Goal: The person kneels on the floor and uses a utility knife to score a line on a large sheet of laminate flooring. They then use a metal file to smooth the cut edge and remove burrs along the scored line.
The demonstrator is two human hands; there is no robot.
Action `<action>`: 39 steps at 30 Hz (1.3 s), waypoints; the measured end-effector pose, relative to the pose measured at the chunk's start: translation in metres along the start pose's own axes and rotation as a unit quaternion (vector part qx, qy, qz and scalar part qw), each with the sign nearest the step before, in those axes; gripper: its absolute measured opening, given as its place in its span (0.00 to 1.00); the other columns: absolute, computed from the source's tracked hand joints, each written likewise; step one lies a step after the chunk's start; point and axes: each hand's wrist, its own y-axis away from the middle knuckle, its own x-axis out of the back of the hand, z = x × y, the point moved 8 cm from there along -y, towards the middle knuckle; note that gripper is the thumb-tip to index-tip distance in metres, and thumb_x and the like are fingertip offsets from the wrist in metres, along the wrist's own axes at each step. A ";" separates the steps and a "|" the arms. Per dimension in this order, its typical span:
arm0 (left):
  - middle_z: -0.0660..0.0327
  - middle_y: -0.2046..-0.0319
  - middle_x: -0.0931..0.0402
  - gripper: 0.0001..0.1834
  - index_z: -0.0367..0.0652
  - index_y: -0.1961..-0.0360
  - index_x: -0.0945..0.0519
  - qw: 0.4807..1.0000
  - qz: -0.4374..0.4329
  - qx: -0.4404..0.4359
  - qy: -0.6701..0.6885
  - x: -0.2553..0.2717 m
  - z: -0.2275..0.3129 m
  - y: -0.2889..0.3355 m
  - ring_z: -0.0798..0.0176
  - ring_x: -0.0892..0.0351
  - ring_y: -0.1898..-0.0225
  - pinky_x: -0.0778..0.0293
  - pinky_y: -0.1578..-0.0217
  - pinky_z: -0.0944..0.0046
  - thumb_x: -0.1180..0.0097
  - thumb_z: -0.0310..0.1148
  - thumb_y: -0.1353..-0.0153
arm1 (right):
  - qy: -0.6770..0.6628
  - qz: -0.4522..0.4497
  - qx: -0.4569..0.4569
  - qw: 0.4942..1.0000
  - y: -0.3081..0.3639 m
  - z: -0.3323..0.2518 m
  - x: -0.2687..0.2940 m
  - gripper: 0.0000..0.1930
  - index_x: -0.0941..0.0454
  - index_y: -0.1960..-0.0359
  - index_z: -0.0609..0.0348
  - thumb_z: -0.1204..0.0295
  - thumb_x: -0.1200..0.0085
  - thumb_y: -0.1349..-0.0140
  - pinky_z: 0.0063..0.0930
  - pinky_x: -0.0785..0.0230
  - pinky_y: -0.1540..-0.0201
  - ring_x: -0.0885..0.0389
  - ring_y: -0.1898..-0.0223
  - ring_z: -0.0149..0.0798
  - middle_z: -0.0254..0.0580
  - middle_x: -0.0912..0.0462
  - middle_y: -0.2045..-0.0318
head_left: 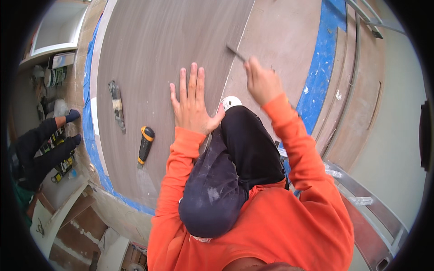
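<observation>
right hand [263, 83]: fingers gripping thin tool [235, 52], long axis pointing up-left from them | left hand [193, 108], farther off: fingers lying spread on gray sheet [149, 67], tool showing up-right of them

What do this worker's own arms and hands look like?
Both arms wear long, bright orange sleeves: the left sleeve and right sleeve are plain and reach about the wrists. The left hand and right hand are human and gloveless. I see no cables.
</observation>
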 end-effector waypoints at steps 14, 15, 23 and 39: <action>0.60 0.25 0.52 0.54 0.45 0.26 0.48 0.999 0.028 -0.034 -0.021 -0.007 0.002 0.000 0.51 0.56 0.25 0.58 0.31 0.36 0.39 0.50 0.53 | -0.005 0.113 0.027 0.993 -0.036 -0.002 0.016 0.13 0.33 0.65 0.52 0.58 0.58 0.27 0.57 0.34 0.78 0.25 0.79 0.66 0.58 0.25 0.84; 0.60 0.25 0.51 0.54 0.45 0.26 0.47 0.999 0.026 -0.034 -0.023 -0.008 0.003 0.001 0.51 0.56 0.25 0.58 0.31 0.36 0.39 0.50 0.53 | -0.021 0.129 0.056 0.990 -0.028 -0.002 0.009 0.12 0.33 0.65 0.53 0.60 0.57 0.27 0.55 0.34 0.79 0.25 0.80 0.65 0.57 0.25 0.84; 0.58 0.26 0.49 0.54 0.44 0.27 0.46 0.998 0.028 -0.033 -0.037 -0.008 0.004 0.002 0.50 0.54 0.25 0.56 0.32 0.35 0.38 0.49 0.54 | -0.009 0.021 0.067 0.997 0.036 -0.019 -0.005 0.11 0.33 0.66 0.53 0.62 0.55 0.28 0.50 0.35 0.80 0.25 0.80 0.61 0.53 0.27 0.85; 0.50 0.29 0.44 0.49 0.39 0.29 0.43 0.996 0.058 -0.055 -0.034 0.002 0.008 0.009 0.46 0.49 0.27 0.55 0.31 0.41 0.38 0.47 0.50 | 0.032 0.044 0.080 0.995 0.062 -0.029 -0.010 0.12 0.32 0.66 0.53 0.59 0.56 0.28 0.53 0.32 0.82 0.23 0.81 0.62 0.57 0.24 0.85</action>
